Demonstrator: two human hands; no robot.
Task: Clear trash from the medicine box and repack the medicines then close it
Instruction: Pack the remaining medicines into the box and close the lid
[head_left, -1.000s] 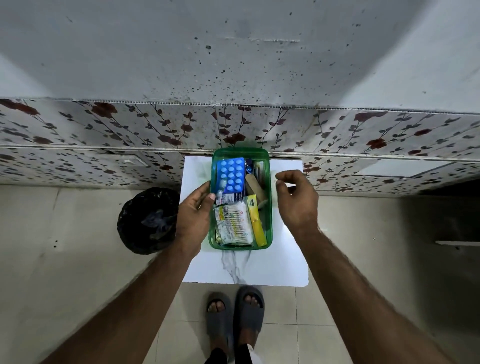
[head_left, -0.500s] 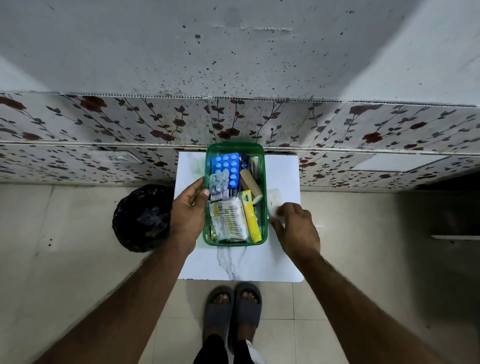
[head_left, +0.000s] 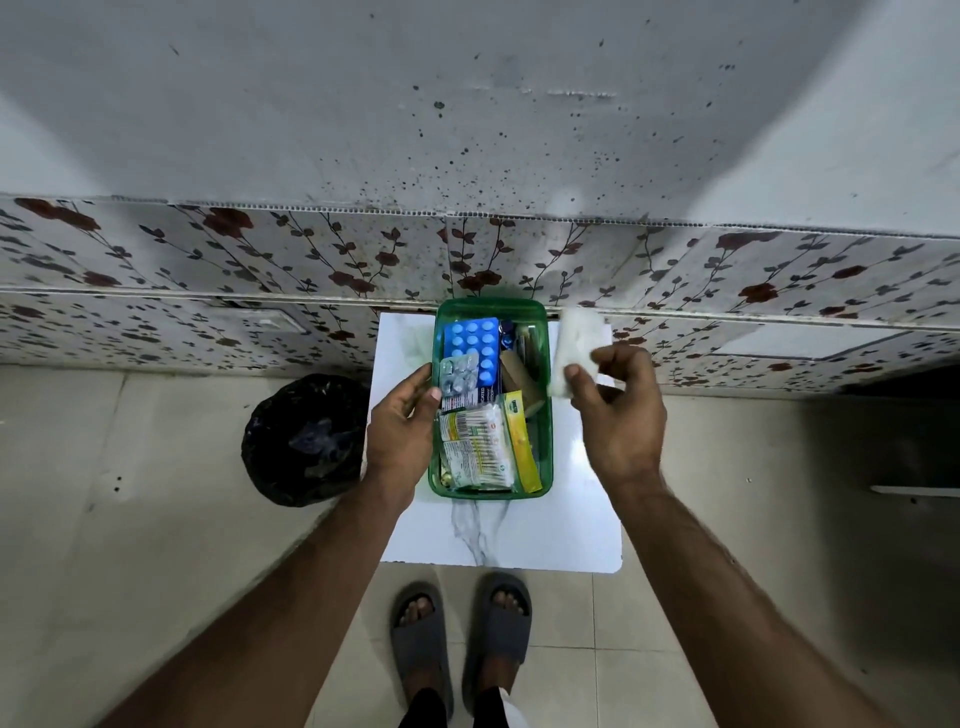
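Note:
The green medicine box (head_left: 491, 306) stands open on a small white marble-patterned table (head_left: 524, 540). Inside lie a blue blister pack (head_left: 470, 338), a silver blister strip (head_left: 458, 372), a cotton swab packet (head_left: 475, 447) and a yellow sachet (head_left: 522, 441). My left hand (head_left: 402, 431) grips the box's left wall, thumb over the rim. My right hand (head_left: 621, 415) is raised just right of the box and pinches a soft white packet (head_left: 574, 343), blurred, above the table's far right corner. No lid is visible.
A black trash bag (head_left: 304, 441) sits on the tiled floor left of the table. A floral-patterned wall panel (head_left: 311, 249) runs right behind the table. My feet in grey slippers (head_left: 421, 634) stand at its near edge.
My right hand went down to the table beside the box, took hold of the white packet and has lifted it up and away. My left hand stayed on the box.

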